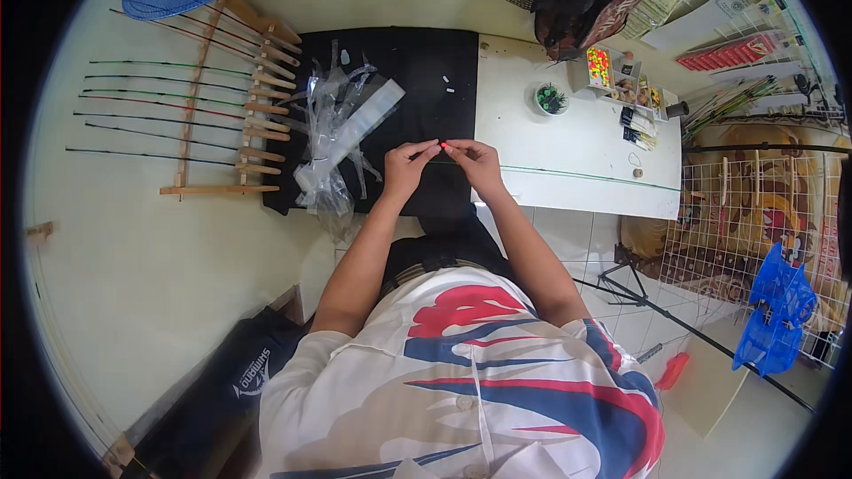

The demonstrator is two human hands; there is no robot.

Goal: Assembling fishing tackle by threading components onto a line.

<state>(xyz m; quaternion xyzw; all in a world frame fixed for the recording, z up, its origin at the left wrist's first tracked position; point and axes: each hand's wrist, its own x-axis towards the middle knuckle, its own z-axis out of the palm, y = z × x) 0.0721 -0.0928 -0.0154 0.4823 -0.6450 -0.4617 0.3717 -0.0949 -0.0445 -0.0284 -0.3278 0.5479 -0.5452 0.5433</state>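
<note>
My left hand [408, 170] and my right hand [476, 165] meet over the black cloth [426, 53]. Fingertips of both pinch a small red piece [444, 146], too small to name and partly hidden by the fingers. A thin green rod [586, 179] lies along the white table's near side, running rightward from by my right hand; whether it joins the red piece I cannot tell. Left of my hands, a long whitish pack [359, 124] lies among crumpled clear plastic bags [328, 182]. Two tiny white pieces [448, 84] rest on the cloth beyond my fingers.
At left, a wooden rack [266, 106] holds several thin rods. On the white table [532, 62] stand a potted plant [550, 99] and a tray of bright beads [600, 67]. A wire grid [754, 213] with blue plastic pieces [774, 310] stands at right.
</note>
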